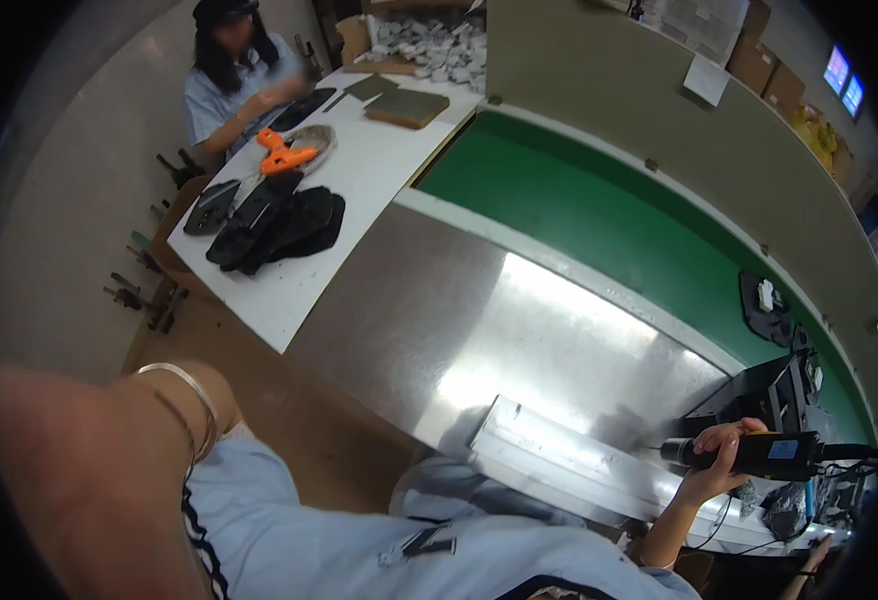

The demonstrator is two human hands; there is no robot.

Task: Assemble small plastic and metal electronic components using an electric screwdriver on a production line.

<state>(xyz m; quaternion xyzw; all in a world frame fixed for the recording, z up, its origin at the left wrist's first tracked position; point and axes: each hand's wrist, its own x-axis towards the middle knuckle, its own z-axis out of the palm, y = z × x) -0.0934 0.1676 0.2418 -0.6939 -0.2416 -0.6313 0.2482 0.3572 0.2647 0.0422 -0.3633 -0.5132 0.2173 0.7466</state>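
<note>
My right hand (721, 462) is wrapped round a black electric screwdriver (781, 455), held roughly level. Its thin bit points left over the metal worktop (399, 300), and a thick black cable leaves its other end. Just behind that hand stands a black box-shaped item (749, 390). My left hand (59, 460) is raised very close to the camera at the far left, large and blurred. A bangle circles that wrist; the fingers cannot be made out, nor whether they hold anything.
A white table (304, 290) at the left bears black moulded parts (279, 225) and an orange glue gun (284, 153). Another person (244, 85) works behind it. A green belt (589, 220) runs beyond the worktop, carrying black parts (764, 305). A metal rail (569, 455) lies along the near edge.
</note>
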